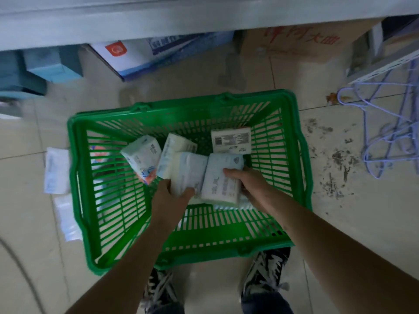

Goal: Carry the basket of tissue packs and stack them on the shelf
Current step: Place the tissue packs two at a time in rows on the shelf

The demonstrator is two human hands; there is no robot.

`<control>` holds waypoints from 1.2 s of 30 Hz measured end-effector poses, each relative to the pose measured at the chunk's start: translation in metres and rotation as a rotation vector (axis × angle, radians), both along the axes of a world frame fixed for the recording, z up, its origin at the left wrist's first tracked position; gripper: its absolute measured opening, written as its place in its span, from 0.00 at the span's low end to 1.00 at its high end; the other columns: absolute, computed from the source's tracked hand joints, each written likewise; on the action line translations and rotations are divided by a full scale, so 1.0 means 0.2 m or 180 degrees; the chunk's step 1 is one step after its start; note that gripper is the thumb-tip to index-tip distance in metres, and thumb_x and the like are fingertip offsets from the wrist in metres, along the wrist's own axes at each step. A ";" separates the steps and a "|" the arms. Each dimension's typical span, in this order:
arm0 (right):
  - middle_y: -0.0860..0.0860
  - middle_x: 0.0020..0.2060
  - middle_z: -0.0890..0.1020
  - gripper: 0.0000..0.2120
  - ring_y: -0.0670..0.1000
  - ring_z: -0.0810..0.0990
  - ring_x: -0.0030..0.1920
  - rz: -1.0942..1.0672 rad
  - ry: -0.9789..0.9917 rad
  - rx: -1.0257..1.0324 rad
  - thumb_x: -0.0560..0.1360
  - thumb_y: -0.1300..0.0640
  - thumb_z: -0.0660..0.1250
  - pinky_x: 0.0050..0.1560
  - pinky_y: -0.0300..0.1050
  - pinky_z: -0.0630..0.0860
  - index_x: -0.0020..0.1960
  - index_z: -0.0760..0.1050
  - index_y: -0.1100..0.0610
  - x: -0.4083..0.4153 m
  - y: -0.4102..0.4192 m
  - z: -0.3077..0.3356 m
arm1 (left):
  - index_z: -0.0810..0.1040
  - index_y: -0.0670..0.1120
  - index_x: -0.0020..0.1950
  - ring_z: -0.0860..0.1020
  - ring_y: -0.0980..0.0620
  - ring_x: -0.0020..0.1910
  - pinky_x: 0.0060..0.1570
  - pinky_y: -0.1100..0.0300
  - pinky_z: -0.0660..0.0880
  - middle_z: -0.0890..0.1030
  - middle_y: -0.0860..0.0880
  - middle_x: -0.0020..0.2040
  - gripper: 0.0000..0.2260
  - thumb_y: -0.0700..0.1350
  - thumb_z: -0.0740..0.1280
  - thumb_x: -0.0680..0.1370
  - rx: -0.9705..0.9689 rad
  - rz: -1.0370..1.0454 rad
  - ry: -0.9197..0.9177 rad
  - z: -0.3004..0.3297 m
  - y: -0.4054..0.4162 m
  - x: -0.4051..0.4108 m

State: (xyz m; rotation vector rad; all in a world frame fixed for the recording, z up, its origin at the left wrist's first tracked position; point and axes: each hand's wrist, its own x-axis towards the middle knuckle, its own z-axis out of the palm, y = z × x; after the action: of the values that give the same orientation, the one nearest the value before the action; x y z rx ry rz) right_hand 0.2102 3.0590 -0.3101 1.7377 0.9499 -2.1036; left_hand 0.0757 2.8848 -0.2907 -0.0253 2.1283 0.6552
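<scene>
the green basket (301,155) sat on the floor (340,223). both hands reached inside: the left hand (169,196) gripped one tissue pack (186,173), the right hand (247,180) another pack (221,180); three loose packs (231,140), seemingly, lay toward the far wall.

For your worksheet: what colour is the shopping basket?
Green, slotted plastic shopping basket, clearest in the head view.

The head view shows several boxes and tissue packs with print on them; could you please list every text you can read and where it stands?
"大曲": red characters on the cardboard box under the shelf; the characters before them are blurred.
Blue and white box: red logo and blue print, unreadable.
Tissue pack with barcode in the green basket: print too small.
Packs gripped by the left hand and the right hand: lettering blurred.
</scene>
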 end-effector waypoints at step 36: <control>0.56 0.49 0.89 0.34 0.59 0.89 0.47 0.0511 0.1523 0.1351 0.62 0.47 0.83 0.48 0.55 0.85 0.62 0.77 0.57 -0.82 -0.18 3.31 | 0.81 0.48 0.58 0.87 0.57 0.44 0.38 0.65 0.80 0.89 0.54 0.47 0.19 0.51 0.72 0.69 0.2070 0.0570 -0.0317 3.25 -0.31 -0.61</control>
State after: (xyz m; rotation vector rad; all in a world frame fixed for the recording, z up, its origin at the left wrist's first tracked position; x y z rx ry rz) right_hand 0.0466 3.0231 0.3512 1.2625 1.7102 -2.3805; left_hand -0.0467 2.8218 0.3601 0.1072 1.7439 1.3935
